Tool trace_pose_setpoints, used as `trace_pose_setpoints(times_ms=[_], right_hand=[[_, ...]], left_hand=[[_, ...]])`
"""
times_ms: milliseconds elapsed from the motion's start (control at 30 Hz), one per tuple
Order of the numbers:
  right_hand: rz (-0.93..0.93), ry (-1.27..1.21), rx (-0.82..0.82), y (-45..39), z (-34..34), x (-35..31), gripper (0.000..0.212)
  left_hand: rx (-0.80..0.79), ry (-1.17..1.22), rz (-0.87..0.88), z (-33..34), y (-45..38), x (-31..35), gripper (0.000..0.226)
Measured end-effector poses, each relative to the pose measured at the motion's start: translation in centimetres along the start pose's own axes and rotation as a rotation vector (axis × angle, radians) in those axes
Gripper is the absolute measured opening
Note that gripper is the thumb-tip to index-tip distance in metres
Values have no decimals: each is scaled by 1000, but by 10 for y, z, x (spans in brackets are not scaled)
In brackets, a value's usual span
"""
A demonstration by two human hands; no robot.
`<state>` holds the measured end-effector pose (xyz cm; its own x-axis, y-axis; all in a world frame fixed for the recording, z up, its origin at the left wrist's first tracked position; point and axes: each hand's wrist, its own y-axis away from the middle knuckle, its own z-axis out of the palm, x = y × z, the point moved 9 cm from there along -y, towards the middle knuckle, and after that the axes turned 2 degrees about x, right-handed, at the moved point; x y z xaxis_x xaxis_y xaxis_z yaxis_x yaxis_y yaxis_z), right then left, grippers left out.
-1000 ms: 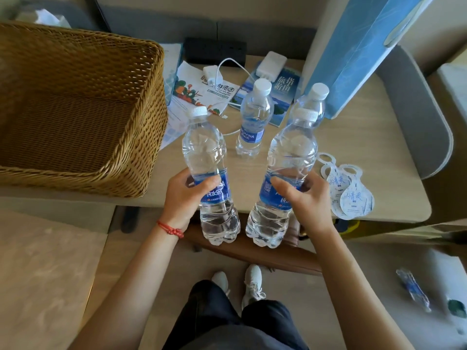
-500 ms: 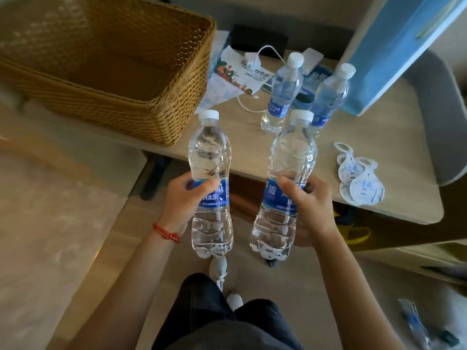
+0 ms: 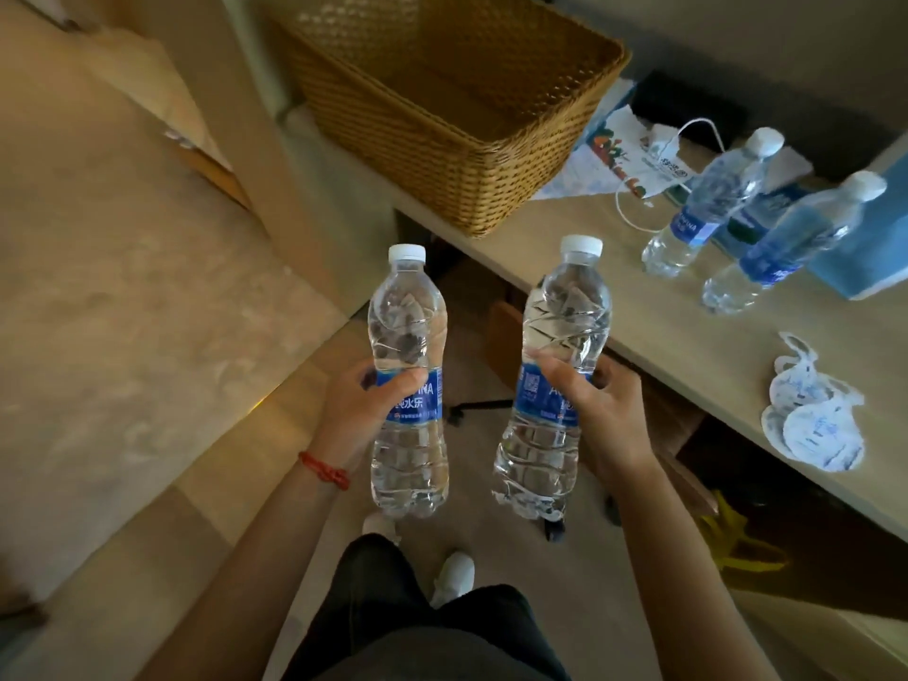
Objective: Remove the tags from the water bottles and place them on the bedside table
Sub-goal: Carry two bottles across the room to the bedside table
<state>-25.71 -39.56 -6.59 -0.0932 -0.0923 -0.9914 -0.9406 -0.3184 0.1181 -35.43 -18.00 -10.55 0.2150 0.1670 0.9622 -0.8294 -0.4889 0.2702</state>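
While carried clear of the desk (image 3: pixel 638 331), each full bottle is gripped at its label: left hand (image 3: pixel 356 415) on left bottle (image 3: pixel 408 336), right hand (image 3: pixel 602 420) on right bottle (image 3: pixel 560 346). Thin walls probably dent; removed tags (image 3: pixel 810 420) lie near the desk's front edge.

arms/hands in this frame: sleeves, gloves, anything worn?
Both forearms are bare up to the frame edge: no sleeve shows, and there are no gloves. The left hand has a red braided cord bracelet, knotted, round its wrist. The right hand and its wrist show no ring, watch or band.
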Motion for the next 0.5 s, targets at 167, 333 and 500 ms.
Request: trace_pose_setpoints(times_ms=[167,333,500], right_hand=[[18,74,-134,-9,62,1,16],[42,89,-255,-18,138,-2,22],[57,108,-419,-18,227,-6,29]], left_hand=[[182,16,34,-67,13,1,12],[342,70,56,-139,26,4,10],[510,115,69,-216,40,2,8]])
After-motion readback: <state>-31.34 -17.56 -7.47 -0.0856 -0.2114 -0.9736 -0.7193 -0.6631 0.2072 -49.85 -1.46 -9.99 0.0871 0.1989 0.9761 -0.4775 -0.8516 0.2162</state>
